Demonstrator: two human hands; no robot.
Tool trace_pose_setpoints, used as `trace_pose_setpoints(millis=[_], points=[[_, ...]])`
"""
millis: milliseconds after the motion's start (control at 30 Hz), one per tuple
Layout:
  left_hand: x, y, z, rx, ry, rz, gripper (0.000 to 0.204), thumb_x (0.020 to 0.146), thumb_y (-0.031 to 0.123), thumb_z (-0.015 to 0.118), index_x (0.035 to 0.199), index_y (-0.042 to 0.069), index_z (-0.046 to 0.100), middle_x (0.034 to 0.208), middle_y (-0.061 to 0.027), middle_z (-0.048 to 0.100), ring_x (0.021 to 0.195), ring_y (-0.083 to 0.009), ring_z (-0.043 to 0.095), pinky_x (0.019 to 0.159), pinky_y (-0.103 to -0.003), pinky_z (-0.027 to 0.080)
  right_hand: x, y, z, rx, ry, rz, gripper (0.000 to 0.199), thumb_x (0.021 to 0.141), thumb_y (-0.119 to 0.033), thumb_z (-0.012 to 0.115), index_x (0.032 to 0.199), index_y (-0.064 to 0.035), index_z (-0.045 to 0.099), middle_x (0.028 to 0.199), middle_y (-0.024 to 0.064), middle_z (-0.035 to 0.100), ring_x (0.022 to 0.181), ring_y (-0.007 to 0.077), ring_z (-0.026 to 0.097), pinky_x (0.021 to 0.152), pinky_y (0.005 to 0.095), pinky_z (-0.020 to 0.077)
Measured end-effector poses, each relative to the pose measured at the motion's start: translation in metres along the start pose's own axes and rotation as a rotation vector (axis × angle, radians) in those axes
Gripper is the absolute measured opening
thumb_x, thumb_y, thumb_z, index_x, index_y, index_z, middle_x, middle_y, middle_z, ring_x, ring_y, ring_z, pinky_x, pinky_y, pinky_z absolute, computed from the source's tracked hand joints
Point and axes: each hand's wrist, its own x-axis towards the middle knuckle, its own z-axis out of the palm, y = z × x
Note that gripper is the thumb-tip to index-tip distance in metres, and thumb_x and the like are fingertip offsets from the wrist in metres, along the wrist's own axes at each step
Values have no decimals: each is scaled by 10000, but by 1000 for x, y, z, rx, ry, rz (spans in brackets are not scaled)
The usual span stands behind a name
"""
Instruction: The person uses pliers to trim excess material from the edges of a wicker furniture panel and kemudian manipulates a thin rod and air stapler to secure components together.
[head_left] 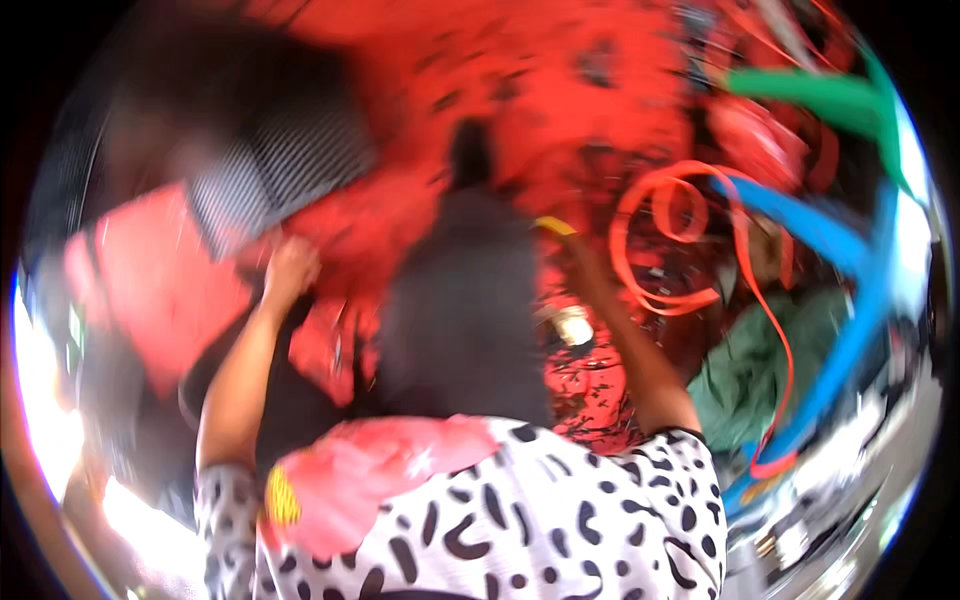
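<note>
The view is blurred by motion. My left hand is raised and closed in a fist on a bunch of red fabric with black marks. My right hand reaches forward to the right of a dark grey bulky shape. Its fingers are smeared, and a small yellow thing shows at its tip. I cannot tell whether the hand grips it. The red fabric with black marks spreads across the whole top of the view.
Orange strap loops hang at the right, beside a blue strap and a green strap. Below them lies a teal cloth. A black-and-white striped panel sits upper left. A pink cloth lies on my chest.
</note>
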Motion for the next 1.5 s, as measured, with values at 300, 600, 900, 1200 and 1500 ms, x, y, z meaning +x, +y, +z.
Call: trace_pose_setpoints(millis=[300, 600, 900, 1200, 1500], points=[[67, 54, -25, -887, 211, -264, 79, 749, 57, 524, 798, 0, 550, 611, -92, 578, 523, -143, 556, 486, -287, 440, -97, -9, -64, -44, 416, -374, 313, 719, -147, 602, 998, -27, 526, 718, 115, 557, 677, 238, 567, 582, 335, 436], [98, 82, -103, -821, 163, -139, 107, 723, 43, 576, 786, -10, 509, 564, -95, 541, 479, -152, 538, 422, -265, 425, -259, -47, -152, -40, 1168, -644, 168, 721, 10, 567, 885, -25, 567, 749, 72, 558, 604, 125, 537, 539, 232, 437], [72, 80, -103, -781, 223, -37, 119, 686, 69, 596, 729, 2, 507, 567, -109, 531, 511, -209, 541, 498, -321, 447, -419, 103, -288, -676, 1747, 247, 242, 740, -225, 558, 896, -41, 576, 786, 145, 610, 732, 292, 592, 642, 381, 453], [57, 50, -76, -664, 168, -117, 160, 648, 63, 622, 761, -3, 529, 690, -151, 587, 665, -258, 590, 615, -341, 458, -445, 164, -263, -373, 1623, 589, 400, 713, -360, 584, 971, -55, 573, 903, 155, 607, 877, 315, 570, 772, 391, 434], [57, 43, -81, -627, 247, -54, 170, 657, 79, 610, 779, -6, 527, 726, -165, 588, 709, -282, 584, 647, -352, 450, -423, 133, -262, -428, 1740, 274, 291, 738, -235, 556, 967, -56, 565, 892, 127, 587, 837, 290, 564, 747, 383, 440]])
